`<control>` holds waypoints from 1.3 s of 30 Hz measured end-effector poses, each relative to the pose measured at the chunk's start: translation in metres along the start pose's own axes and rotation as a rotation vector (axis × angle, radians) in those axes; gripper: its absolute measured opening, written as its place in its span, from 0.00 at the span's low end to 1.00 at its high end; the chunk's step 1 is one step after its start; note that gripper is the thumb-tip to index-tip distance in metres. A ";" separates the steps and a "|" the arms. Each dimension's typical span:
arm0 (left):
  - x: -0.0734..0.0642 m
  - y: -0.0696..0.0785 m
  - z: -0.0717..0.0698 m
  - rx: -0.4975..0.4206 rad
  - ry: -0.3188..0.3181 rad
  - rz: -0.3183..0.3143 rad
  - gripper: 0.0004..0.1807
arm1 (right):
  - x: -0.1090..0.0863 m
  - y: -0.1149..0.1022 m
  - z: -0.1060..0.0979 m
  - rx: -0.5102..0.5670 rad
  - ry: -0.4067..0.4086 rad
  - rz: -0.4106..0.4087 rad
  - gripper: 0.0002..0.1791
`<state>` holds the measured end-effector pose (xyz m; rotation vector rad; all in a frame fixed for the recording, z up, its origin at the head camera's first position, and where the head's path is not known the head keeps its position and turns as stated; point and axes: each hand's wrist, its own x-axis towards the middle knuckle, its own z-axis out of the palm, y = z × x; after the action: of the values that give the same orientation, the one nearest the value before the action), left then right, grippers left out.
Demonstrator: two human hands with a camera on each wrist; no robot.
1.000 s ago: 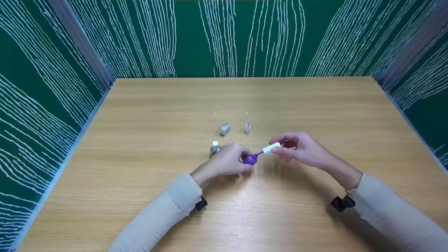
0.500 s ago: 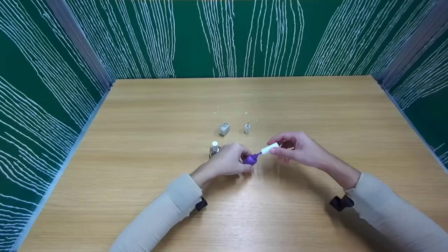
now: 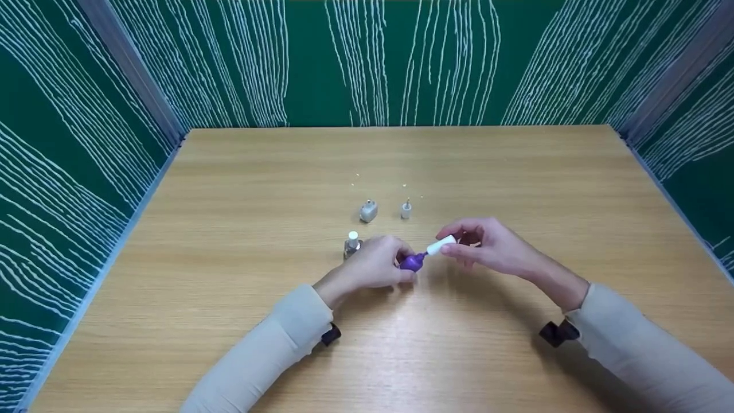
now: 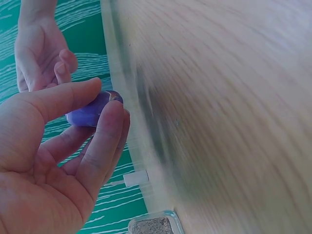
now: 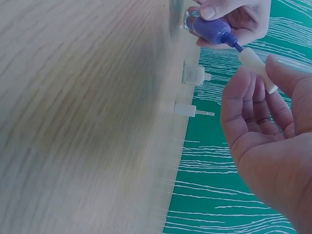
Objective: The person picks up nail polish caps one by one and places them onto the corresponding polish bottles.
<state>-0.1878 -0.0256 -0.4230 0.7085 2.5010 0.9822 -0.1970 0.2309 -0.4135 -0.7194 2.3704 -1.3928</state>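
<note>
My left hand (image 3: 378, 261) grips a purple nail polish bottle (image 3: 412, 263), tilted with its neck toward the right. Between thumb and fingers my right hand (image 3: 487, 246) pinches the white brush cap (image 3: 441, 245). In the right wrist view a short purple-coated length of the brush stem (image 5: 238, 47) shows between the cap and the bottle's neck, its lower end hidden inside. The left wrist view shows thumb and fingertips around the bottle (image 4: 90, 113). Just behind the left hand stands a capped nail polish bottle (image 3: 352, 245), partly hidden by it.
Farther back stand an uncapped pale bottle (image 3: 369, 211) and, to its right, a white brush cap (image 3: 406, 209) upright with its brush pointing up. Small white specks lie behind them on the wooden table (image 3: 258, 189). Green walls with white lines enclose the table's back and sides.
My right hand has moved slightly left and the white cap is closer to the bottle's neck, so less of the stem shows. My left hand has barely moved.
</note>
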 end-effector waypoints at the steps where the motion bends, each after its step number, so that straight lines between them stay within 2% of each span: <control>1: 0.000 0.000 0.000 -0.004 -0.002 -0.001 0.14 | 0.000 0.000 0.000 -0.003 0.000 -0.003 0.15; 6: 0.000 -0.001 0.000 -0.013 -0.002 -0.001 0.14 | 0.001 -0.001 0.001 -0.007 -0.011 -0.017 0.15; 13: 0.001 -0.002 0.000 0.031 0.018 0.027 0.13 | 0.002 -0.003 0.003 -0.004 -0.019 -0.033 0.17; 20: -0.001 -0.001 0.000 0.006 0.013 0.029 0.13 | 0.002 -0.003 0.005 -0.005 -0.012 -0.046 0.16; 27: -0.001 0.000 0.001 -0.004 0.013 0.021 0.12 | 0.003 -0.003 0.007 -0.005 -0.020 -0.069 0.18; 39: -0.001 0.004 0.000 0.007 0.008 0.026 0.11 | 0.003 -0.002 0.009 -0.066 -0.023 -0.093 0.17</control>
<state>-0.1856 -0.0240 -0.4195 0.7420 2.5094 0.9869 -0.1944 0.2222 -0.4163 -0.8686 2.4033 -1.3406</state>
